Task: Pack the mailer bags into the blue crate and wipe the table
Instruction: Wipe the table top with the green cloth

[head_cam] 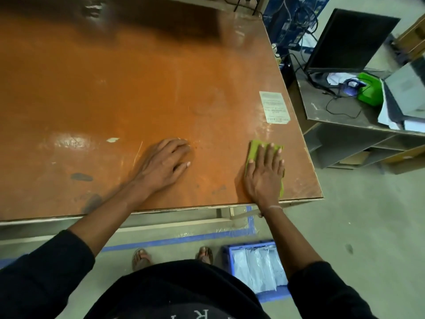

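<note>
Wiping underway: right hand (264, 173) flat, fingers straight, pressing green cloth (254, 149) near surface (115, 88) corner; left hand (164, 161) open, bracing. Mailer bags (257, 270) sit in blue crate (227, 256) on floor. Keep even pressure, overlapping strokes.

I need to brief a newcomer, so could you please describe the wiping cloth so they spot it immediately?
Start at the big orange table and go to its near right corner. There the right hand presses flat on a green cloth, the table's only green item, just below a white paper label.
</note>
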The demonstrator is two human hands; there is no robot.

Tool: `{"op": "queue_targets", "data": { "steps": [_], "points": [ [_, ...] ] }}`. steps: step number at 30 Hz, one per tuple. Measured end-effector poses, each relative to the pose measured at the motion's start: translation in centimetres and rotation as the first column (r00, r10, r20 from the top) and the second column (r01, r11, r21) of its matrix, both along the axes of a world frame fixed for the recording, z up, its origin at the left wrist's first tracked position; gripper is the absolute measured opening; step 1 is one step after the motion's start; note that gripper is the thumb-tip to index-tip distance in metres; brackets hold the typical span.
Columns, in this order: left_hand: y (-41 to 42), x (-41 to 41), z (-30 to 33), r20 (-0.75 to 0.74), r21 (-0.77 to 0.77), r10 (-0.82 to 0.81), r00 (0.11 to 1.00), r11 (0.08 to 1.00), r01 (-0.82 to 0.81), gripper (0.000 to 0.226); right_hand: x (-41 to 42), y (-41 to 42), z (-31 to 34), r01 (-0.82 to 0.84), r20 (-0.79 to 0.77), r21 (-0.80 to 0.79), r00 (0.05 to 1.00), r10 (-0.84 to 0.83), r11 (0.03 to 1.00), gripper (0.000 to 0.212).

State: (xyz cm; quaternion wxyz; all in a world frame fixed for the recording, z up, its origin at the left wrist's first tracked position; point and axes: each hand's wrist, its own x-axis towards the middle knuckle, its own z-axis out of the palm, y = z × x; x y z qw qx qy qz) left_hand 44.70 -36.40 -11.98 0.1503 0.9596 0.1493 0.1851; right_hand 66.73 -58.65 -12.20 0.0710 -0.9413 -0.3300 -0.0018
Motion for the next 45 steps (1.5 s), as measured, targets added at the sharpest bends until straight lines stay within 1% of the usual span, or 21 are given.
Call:
{"op": "queue_targets", "data": {
  "steps": [6, 8, 12, 13, 16, 18, 20, 23, 24, 27, 28, 30, 33, 34, 36, 38, 39, 41, 43, 44, 45],
  "points": [
    [5.9, 0.5, 1.5, -0.132, -0.025, 0.162, 0.978, 0.986, -0.166, 0.055, -1.7, 5.6, 0.6, -0.425, -0.02, -0.021, 0.905, 0.425, 0.905, 0.063],
    [6.9, 0.4, 1.2, -0.163, -0.032, 0.184, 0.969, 0.981, -0.192, 0.057, 0.8, 6.3, 0.6, -0.369, -0.016, -0.045, 0.93, 0.368, 0.928, 0.065],
    [6.8, 0.2, 0.5, -0.141, -0.025, 0.208, 0.968, 0.977, -0.214, 0.055, 4.0, 7.5, 0.7, 0.003, -0.024, -0.049, 1.0, -0.004, 0.999, 0.07],
    [6.7, 0.3, 0.5, -0.136, -0.031, 0.211, 0.968, 0.976, -0.217, 0.054, 3.3, 8.2, 0.8, -0.015, -0.021, -0.056, 1.0, 0.014, 0.998, 0.07],
    [6.9, 0.5, 0.5, -0.125, -0.042, 0.218, 0.968, 0.973, -0.225, 0.051, 0.3, 9.5, 0.5, -0.385, -0.021, -0.064, 0.923, 0.384, 0.921, 0.065],
    [7.0, 0.4, 0.4, -0.123, -0.038, 0.218, 0.968, 0.974, -0.224, 0.05, 0.7, 9.7, 0.6, -0.495, -0.037, -0.068, 0.869, 0.494, 0.866, 0.062],
    [7.1, 0.5, 0.3, -0.127, -0.039, 0.219, 0.968, 0.974, -0.225, 0.05, 2.5, 10.3, 0.7, -0.35, -0.019, -0.066, 0.937, 0.35, 0.934, 0.063],
    [7.2, 0.5, 0.2, -0.133, -0.045, 0.215, 0.968, 0.974, -0.222, 0.051, 3.2, 12.2, 1.1, 0.055, -0.023, -0.049, 0.998, -0.056, 0.997, 0.067],
    [7.2, 0.5, 0.2, -0.134, -0.047, 0.212, 0.968, 0.974, -0.22, 0.052, 2.2, 13.2, 1.2, 0.035, -0.021, -0.049, 0.999, -0.036, 0.998, 0.067],
    [7.2, 0.5, 0.3, -0.137, -0.057, 0.21, 0.968, 0.974, -0.219, 0.053, -0.6, 14.6, 0.8, -0.4, -0.013, -0.055, 0.917, 0.399, 0.915, 0.061],
    [7.2, 0.4, 0.3, -0.14, -0.058, 0.209, 0.968, 0.974, -0.219, 0.053, -0.3, 14.4, 0.7, -0.472, -0.025, -0.059, 0.881, 0.472, 0.879, 0.059],
    [7.3, 0.5, 0.3, -0.142, -0.053, 0.207, 0.968, 0.975, -0.217, 0.053, 2.0, 13.9, 0.7, -0.397, -0.012, -0.055, 0.918, 0.397, 0.916, 0.06],
    [7.3, 0.5, 0.1, -0.13, -0.049, 0.209, 0.969, 0.975, -0.216, 0.052, 4.5, 14.2, 0.6, 0.022, 0.016, -0.068, 1.0, -0.021, 0.997, 0.064],
    [7.3, 0.5, 0.1, -0.128, -0.043, 0.209, 0.969, 0.975, -0.216, 0.051, 4.4, 14.9, 0.6, 0.059, 0.011, -0.072, 0.998, -0.059, 0.996, 0.064],
    [7.2, 0.6, 0.1, -0.128, -0.036, 0.213, 0.969, 0.975, -0.219, 0.05, 3.6, 16.2, 0.8, -0.189, -0.01, -0.055, 0.982, 0.189, 0.98, 0.063],
    [7.0, 0.6, 0.2, -0.13, -0.042, 0.219, 0.967, 0.973, -0.226, 0.051, 4.3, 15.9, 0.9, -0.52, -0.039, -0.063, 0.854, 0.518, 0.852, 0.06],
    [7.0, 0.6, 0.3, -0.133, -0.042, 0.223, 0.966, 0.972, -0.23, 0.051, 5.6, 15.7, 1.1, -0.57, -0.045, -0.061, 0.821, 0.569, 0.819, 0.059],
    [6.9, 0.7, 0.3, -0.148, -0.03, 0.226, 0.963, 0.972, -0.233, 0.052, 8.6, 15.4, 1.2, -0.378, -0.024, -0.055, 0.926, 0.378, 0.924, 0.06],
    [7.0, 0.8, 0.4, -0.171, -0.01, 0.226, 0.959, 0.973, -0.231, 0.055, 10.1, 16.0, 1.2, 0.012, -0.03, -0.071, 0.999, -0.014, 0.997, 0.062],
    [7.1, 0.9, 0.4, -0.179, -0.003, 0.224, 0.958, 0.974, -0.229, 0.056, 9.5, 16.9, 1.1, 0.048, -0.026, -0.081, 0.998, -0.051, 0.996, 0.063],
    [7.2, 1.1, 0.6, -0.178, -0.001, 0.219, 0.959, 0.975, -0.223, 0.057, 8.7, 17.8, 1.1, -0.063, -0.012, -0.063, 0.998, 0.062, 0.996, 0.063]
  ]
}}
